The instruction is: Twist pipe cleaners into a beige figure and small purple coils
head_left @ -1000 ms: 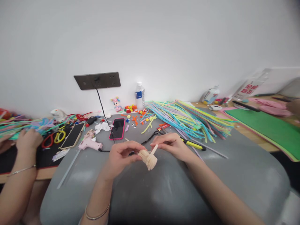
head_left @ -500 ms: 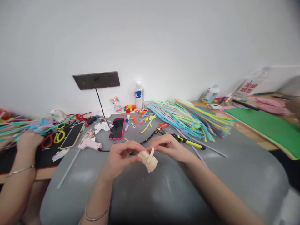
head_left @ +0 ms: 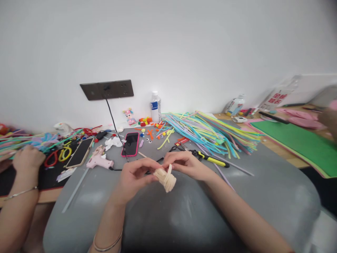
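A cream pipe-cleaner coil [head_left: 165, 178] is held above the grey table [head_left: 263, 200] between both hands. My left hand [head_left: 135, 175] pinches the coil's left end, fingers closed on it. My right hand [head_left: 185, 163] grips the loose cream end that bends over the top of the coil. A thin stick pokes out behind my left fingers.
A pile of coloured pipe cleaners [head_left: 210, 131] lies behind my right hand, with a yellow-handled tool [head_left: 210, 160] before it. A pink glue gun [head_left: 98, 161], a pink phone [head_left: 131, 144] and a water bottle [head_left: 155, 107] stand left of centre. Another person's hand [head_left: 26, 160] works at far left. Green foam sheets [head_left: 297, 144] lie right.
My right hand has moved left and bent the loose cream end, which stuck up straight before, down over the coil. The left hand has stayed put.
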